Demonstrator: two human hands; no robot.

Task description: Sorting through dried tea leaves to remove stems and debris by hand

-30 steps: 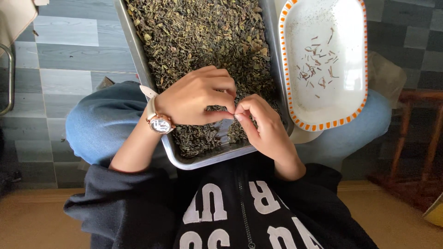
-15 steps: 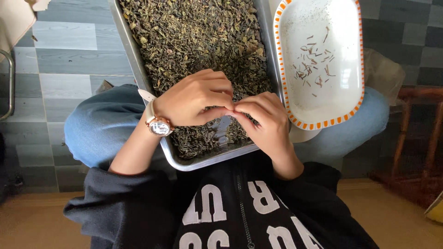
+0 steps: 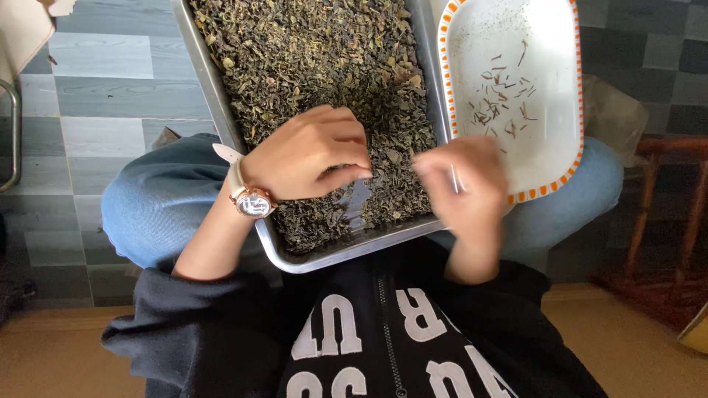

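Dried leaves filled a metal tray that ran from the top middle of the frame down to the centre, where its near edge rested across the person's lap. The left hand lay on the leaves in the lower part of the tray, fingers curled loosely downward and the thumb stretched toward the right, its tip touching the loose heap; whether anything was pinched under those fingers could not be told. A watch with a pale strap sat on that wrist, just over the tray's lower left rim. The right hand was blurred at centre right, hovering over the tray's right edge, just beside the leaves and near the lower left rim of a white dish with an orange border. Its fingers seemed drawn together, but the blur hid how tightly and hid what they held. A few thin stems lay scattered in the dish at upper right, well apart from the main heap. Blue jeans showed beneath the tray at left.
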